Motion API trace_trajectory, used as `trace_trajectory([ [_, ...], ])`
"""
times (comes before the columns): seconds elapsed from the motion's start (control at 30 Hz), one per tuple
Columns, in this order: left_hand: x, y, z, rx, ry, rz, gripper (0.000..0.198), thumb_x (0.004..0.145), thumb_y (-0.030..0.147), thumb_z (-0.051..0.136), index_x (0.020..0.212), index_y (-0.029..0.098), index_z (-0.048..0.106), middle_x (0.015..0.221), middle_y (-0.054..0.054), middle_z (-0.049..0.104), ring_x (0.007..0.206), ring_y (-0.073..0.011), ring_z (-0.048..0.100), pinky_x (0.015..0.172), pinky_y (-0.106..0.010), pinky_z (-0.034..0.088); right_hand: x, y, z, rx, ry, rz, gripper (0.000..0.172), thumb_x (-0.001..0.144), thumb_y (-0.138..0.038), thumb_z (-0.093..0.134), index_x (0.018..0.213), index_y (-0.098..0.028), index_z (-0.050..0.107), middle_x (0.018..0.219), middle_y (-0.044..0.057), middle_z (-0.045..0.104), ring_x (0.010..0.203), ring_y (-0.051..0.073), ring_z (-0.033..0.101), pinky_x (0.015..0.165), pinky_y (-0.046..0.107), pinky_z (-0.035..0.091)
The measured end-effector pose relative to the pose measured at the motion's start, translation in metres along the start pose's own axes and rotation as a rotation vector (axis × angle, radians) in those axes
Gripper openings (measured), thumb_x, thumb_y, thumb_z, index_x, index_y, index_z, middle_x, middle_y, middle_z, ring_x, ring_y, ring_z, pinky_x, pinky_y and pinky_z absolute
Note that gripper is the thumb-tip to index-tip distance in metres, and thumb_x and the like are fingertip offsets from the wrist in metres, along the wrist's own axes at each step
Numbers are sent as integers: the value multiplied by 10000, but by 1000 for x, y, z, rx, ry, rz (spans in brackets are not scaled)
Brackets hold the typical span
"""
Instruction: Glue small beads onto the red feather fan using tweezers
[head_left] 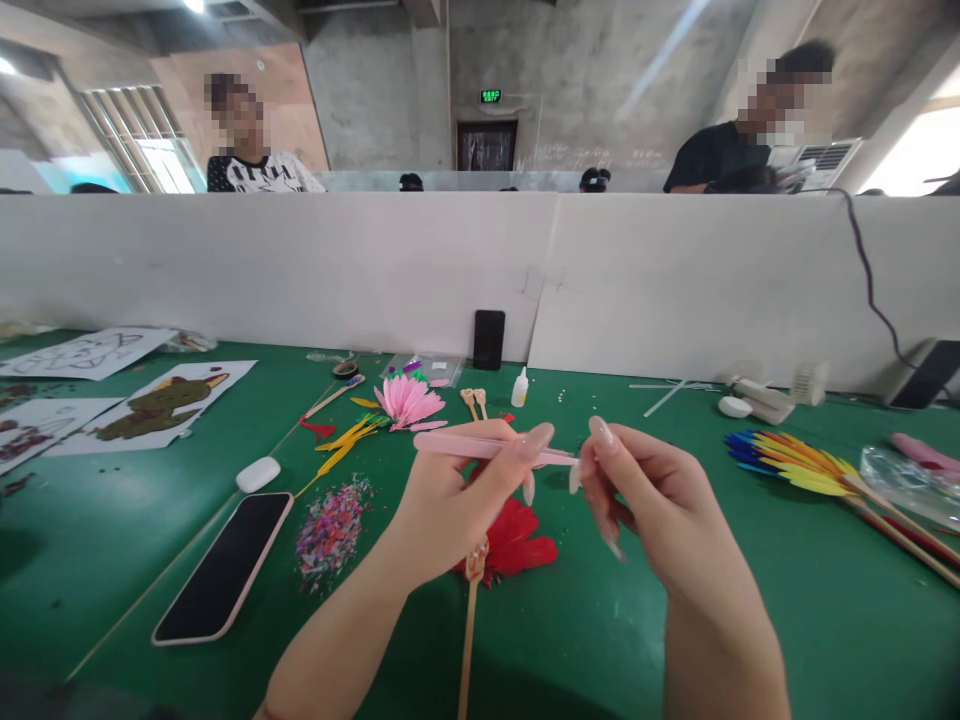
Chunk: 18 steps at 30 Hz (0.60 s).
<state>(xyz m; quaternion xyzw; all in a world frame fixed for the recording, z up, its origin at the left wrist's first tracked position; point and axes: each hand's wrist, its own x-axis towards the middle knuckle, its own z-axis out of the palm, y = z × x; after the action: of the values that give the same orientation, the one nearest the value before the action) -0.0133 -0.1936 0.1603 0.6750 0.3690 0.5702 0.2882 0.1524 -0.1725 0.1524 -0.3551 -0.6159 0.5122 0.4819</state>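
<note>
My left hand (457, 500) is closed round slim pink tweezers (472, 445), which point right with their tip near my right fingers. My right hand (652, 480) is pinched by that tip, thumb against forefinger; whatever it may hold is too small to make out. Below my left hand lies a fan of red feathers (525, 545) on a pale wooden stick (468, 640), with small beads where they join. My left wrist and fingers hide part of it. Both hands are above the green table (600, 640).
To the left lie a phone (225, 570), a white earbud case (258, 474) and colourful scraps (334, 530). Farther back are pink feathers (409, 402), a glue bottle (520, 387) and an upright phone (489, 340). Multicoloured feathers (795, 462) lie right. A white partition (300, 270) separates two people.
</note>
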Motion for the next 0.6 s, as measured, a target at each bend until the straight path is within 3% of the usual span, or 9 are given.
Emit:
trace_trajectory([
  [0.33, 3, -6, 2, 480, -57, 643, 85, 852, 180, 550, 778, 139, 559, 635, -11, 581, 576, -100, 449, 543, -233, 401, -2, 1, 0, 66, -11, 37, 390, 877, -452, 539, 593, -185, 511, 419, -50, 476, 308, 58, 427, 307, 164, 331],
  [0.47, 5, -10, 5, 555, -25, 763, 127, 857, 217, 544, 772, 123, 555, 617, -36, 596, 568, -118, 460, 521, -249, 399, -3, -1, 1, 42, -4, 14, 435, 879, -463, 533, 553, -178, 488, 387, -54, 454, 293, 41, 411, 308, 145, 324],
  [0.6, 5, -10, 6, 566, -46, 775, 126, 857, 188, 525, 754, 121, 555, 639, -52, 602, 583, -122, 459, 525, -248, 406, -3, -2, 2, 19, 9, 5, 429, 876, -478, 529, 573, -175, 513, 387, -58, 444, 287, 39, 403, 299, 142, 322],
])
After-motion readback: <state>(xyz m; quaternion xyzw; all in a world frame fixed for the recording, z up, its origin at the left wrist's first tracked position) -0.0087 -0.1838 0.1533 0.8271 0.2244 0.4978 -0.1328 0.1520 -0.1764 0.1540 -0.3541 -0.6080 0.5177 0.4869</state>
